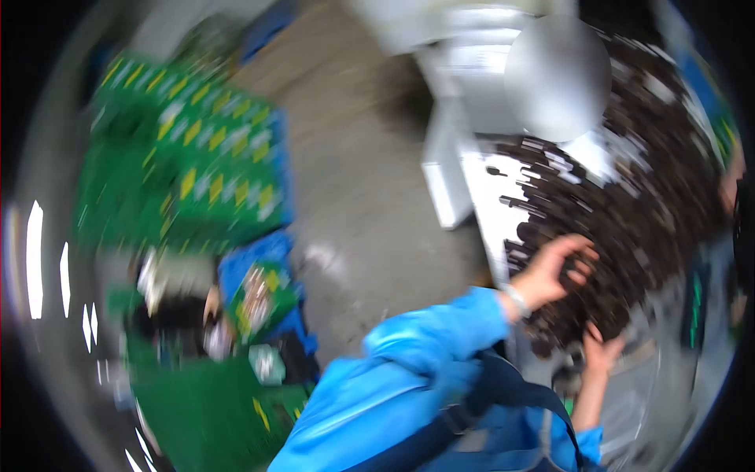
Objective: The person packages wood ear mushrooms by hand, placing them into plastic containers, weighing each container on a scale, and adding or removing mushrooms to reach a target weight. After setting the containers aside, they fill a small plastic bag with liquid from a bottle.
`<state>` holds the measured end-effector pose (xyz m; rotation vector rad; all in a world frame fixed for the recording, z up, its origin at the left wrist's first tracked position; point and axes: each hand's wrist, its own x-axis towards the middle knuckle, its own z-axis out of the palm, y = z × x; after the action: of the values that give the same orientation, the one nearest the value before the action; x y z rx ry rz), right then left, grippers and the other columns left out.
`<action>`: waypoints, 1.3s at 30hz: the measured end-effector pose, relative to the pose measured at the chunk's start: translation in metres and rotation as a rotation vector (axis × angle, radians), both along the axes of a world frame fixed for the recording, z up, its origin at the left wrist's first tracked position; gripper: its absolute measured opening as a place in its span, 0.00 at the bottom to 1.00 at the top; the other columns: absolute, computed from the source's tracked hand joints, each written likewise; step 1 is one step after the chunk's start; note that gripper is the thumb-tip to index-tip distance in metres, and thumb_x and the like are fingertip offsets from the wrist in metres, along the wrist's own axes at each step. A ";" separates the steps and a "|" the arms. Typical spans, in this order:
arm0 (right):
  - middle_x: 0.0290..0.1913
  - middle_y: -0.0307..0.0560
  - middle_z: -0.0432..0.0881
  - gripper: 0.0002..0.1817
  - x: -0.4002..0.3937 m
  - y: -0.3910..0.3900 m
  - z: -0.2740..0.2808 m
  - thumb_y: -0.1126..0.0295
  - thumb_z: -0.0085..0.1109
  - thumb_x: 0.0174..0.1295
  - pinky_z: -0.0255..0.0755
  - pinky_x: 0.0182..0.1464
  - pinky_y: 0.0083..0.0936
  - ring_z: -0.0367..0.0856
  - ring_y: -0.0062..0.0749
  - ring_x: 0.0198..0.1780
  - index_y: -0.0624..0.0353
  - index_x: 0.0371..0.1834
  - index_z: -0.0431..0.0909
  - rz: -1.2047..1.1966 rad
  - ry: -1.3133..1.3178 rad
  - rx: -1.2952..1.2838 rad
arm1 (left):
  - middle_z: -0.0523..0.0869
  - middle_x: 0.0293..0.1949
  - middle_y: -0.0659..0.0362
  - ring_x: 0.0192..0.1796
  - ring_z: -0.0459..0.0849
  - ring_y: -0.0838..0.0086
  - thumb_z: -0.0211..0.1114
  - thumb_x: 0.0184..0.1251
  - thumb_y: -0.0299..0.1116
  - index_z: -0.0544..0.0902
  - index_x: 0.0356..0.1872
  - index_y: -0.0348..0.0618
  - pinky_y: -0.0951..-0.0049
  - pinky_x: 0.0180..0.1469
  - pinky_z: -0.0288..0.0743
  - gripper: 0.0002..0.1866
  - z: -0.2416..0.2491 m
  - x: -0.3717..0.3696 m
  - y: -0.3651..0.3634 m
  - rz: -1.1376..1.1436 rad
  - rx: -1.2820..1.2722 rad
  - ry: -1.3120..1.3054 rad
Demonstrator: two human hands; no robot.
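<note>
Many small dark brown pieces point(661, 197) lie in a heap on a white table point(491, 208) at the right. Over the near left part of the heap is my left hand point(552, 271), its fingers curled around something dark among the pieces; blur hides exactly what. My right hand point(602, 352) is lower down at the heap's near edge, its fingertips against a clump of the dark pieces. Both arms wear blue sleeves.
A round, shiny metal part point(558, 75) stands over the table's far end. Stacked green boxes point(173, 157) are at the left, with an open green box point(263, 303) below them. Part of another person point(733, 181) shows at the right edge.
</note>
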<state>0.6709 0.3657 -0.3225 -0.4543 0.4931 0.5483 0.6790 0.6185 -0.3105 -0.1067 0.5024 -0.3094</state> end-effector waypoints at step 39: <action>0.56 0.47 0.78 0.22 -0.239 -0.293 0.022 0.85 0.55 0.64 0.87 0.43 0.26 0.82 0.33 0.55 0.60 0.61 0.74 -0.655 -0.045 -1.309 | 0.82 0.60 0.50 0.64 0.78 0.55 0.64 0.70 0.30 0.82 0.57 0.42 0.60 0.68 0.69 0.16 -0.005 -0.008 -0.400 -0.576 1.835 -1.593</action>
<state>0.4316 0.0724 -0.3010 -1.4668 0.8789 -0.5067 0.6714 0.2184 -0.3153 1.9621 -0.9425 -0.2881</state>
